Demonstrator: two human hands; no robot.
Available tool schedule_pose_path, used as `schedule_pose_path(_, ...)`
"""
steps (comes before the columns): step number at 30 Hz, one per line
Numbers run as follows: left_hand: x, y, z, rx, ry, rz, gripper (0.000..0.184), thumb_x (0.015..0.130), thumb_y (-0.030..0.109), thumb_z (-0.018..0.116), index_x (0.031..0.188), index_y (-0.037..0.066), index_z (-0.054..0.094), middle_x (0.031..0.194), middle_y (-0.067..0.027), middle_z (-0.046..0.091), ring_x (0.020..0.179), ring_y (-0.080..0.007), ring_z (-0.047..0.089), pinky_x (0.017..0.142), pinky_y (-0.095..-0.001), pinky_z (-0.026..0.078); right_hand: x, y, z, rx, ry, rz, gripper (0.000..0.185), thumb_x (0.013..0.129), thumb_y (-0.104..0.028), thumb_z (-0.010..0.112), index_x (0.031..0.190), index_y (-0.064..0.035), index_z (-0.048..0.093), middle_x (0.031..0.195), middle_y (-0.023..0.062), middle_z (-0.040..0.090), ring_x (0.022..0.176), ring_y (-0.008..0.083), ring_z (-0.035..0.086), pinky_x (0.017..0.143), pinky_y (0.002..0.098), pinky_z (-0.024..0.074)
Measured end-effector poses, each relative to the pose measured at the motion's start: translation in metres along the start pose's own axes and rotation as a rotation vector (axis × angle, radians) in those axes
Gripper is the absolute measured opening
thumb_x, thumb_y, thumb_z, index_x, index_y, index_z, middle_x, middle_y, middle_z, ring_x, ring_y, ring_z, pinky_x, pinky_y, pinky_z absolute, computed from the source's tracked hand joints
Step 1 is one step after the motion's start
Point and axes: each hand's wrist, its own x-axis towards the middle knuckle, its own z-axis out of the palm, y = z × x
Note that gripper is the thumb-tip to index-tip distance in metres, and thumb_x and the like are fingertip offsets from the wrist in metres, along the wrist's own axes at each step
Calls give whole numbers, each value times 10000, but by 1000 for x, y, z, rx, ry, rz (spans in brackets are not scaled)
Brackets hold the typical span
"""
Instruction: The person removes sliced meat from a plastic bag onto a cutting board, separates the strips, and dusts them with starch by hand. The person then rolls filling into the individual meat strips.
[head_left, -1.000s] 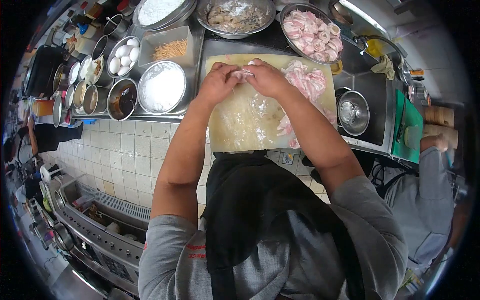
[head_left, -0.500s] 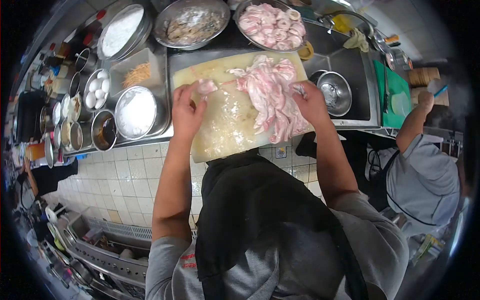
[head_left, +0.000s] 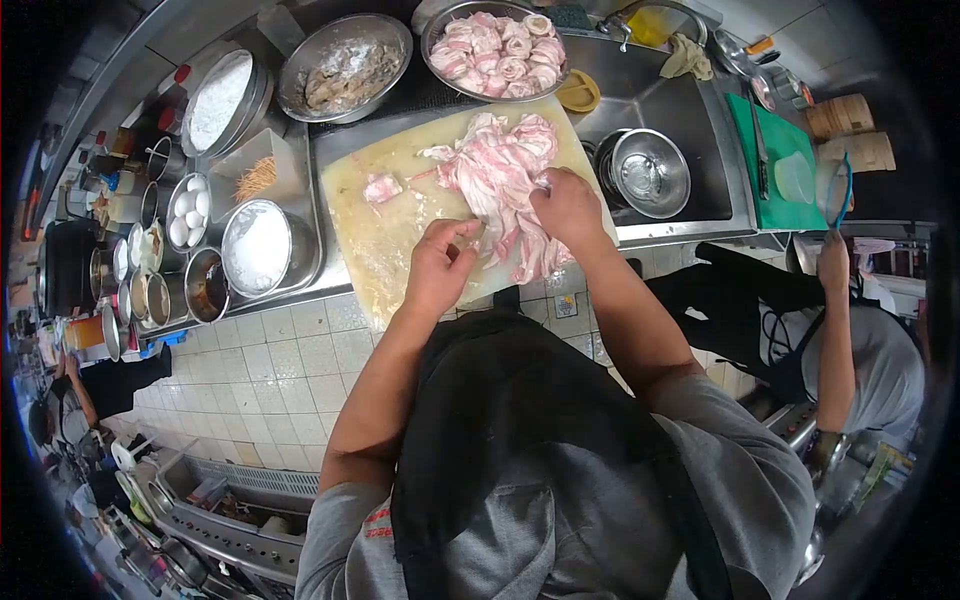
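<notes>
A pile of thin pink and white meat slices (head_left: 490,170) lies on the right half of the pale cutting board (head_left: 400,260). One small rolled piece of meat (head_left: 382,188) rests alone on the board's left part. My left hand (head_left: 442,262) is over the board at the pile's lower left, its fingers apart and nothing in them. At the pile's right side, my right hand (head_left: 570,208) touches the slices with its fingers bent together; what its fingertips hold is too small to make out. Beyond the board stands a colander of meat rolls (head_left: 495,55).
Behind the board is a bowl of floury filling (head_left: 345,70). To the left are a bowl of white powder (head_left: 257,248), eggs (head_left: 187,212) and toothpicks (head_left: 256,178). A sink holds a metal bowl (head_left: 650,173). A co-worker (head_left: 850,350) stands at the right.
The rolled piece has been let go on the board's left. My left hand has moved right, toward the pile, and my right hand has come onto the slices. The view has shifted.
</notes>
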Motion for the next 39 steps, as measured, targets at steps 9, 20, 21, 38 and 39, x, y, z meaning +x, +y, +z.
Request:
schedule_pose_path(9,-4,11,9,-116,-47,-308,306,850,-17,612,1146,49,654,1062,-42,618,753,-91,575,662,-233,466,2,22,1,1157,-240,216,236,833,-175,581,938,30,637,864,98,655,783,197,595,744,343,467)
schedule_pose_path(20,14,41,21,-479,-99,-458,257,943,154,600,1129,-21,635,861,-27,637,707,-93,561,643,-238,451,-14,2,-18,1115,-288,165,216,843,-58,545,995,43,661,927,96,684,832,159,627,753,282,492)
schedule_pose_path(21,18,48,20,-494,-123,-533,280,957,221,604,1105,-13,645,835,-19,632,677,-90,542,593,-235,429,-17,0,-21,1190,-297,176,217,846,-53,534,995,40,663,926,96,687,829,161,630,750,282,496)
schedule_pose_path(38,-4,25,-35,-807,199,-603,75,888,136,642,946,106,607,885,1,621,747,-88,575,569,-235,422,-57,-64,-47,961,-609,-86,129,905,-126,622,959,-10,637,764,26,659,680,70,597,585,219,468)
schedule_pose_path(39,-5,15,-40,-807,203,-601,75,888,136,642,946,106,607,885,1,621,747,-88,575,569,-235,422,-55,-65,-48,994,-597,-88,127,908,-123,620,957,-7,637,768,34,662,679,72,601,580,222,469)
